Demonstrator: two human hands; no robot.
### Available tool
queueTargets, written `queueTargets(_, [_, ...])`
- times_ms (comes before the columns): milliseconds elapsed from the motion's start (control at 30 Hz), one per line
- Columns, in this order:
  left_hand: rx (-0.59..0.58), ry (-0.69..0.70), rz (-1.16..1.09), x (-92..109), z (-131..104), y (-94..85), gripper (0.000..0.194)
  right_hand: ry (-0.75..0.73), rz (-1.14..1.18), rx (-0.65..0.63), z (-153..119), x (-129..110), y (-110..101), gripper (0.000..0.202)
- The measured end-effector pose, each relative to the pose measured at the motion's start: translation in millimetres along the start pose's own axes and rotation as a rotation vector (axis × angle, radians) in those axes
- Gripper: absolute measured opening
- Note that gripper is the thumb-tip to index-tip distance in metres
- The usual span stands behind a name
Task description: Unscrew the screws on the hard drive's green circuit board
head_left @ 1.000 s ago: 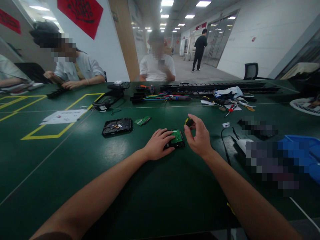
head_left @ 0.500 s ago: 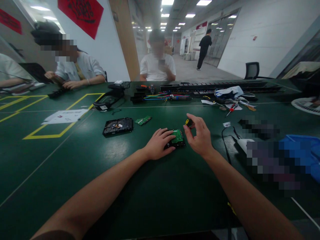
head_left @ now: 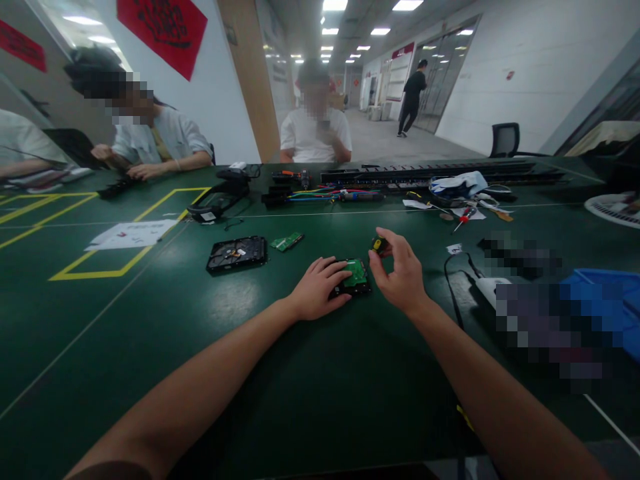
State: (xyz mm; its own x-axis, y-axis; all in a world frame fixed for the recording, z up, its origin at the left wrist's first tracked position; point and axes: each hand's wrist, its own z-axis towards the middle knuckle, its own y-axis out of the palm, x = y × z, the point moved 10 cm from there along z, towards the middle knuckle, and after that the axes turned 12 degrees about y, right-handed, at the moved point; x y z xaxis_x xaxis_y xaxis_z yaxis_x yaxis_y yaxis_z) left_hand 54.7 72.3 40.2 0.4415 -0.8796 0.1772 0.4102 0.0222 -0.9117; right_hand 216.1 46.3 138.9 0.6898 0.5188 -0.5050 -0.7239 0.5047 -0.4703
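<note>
A hard drive [head_left: 356,275] lies on the green table with its green circuit board facing up. Across its left part is my left hand [head_left: 320,287], fingers over the far side and thumb along the near edge, holding it down. Just right of the drive, my right hand [head_left: 400,273] pinches a small black-and-yellow screwdriver [head_left: 379,245] between thumb and fingers; only the handle shows, its shaft is hidden. Left of my hands lie a loose green circuit board [head_left: 287,241] and another black hard drive [head_left: 237,255].
Cables and tools [head_left: 330,196] lie across the far side, with a red screwdriver [head_left: 465,215] further right. A blue bin [head_left: 600,283] and a white device with a cord [head_left: 493,288] are at the right. Papers [head_left: 131,234] lie left. Several people are beyond the table.
My right hand and the screwdriver have shifted very slightly right, and the handle looks a little turned. My left hand stays on the drive. A person in the background has taken a step.
</note>
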Motion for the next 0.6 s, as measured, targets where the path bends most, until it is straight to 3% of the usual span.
queueTargets(600, [0.004,0.001,0.001,-0.9,0.2,1.7,0.058,-0.044,0.002,0.005,-0.1,-8.1,-1.0,0.052])
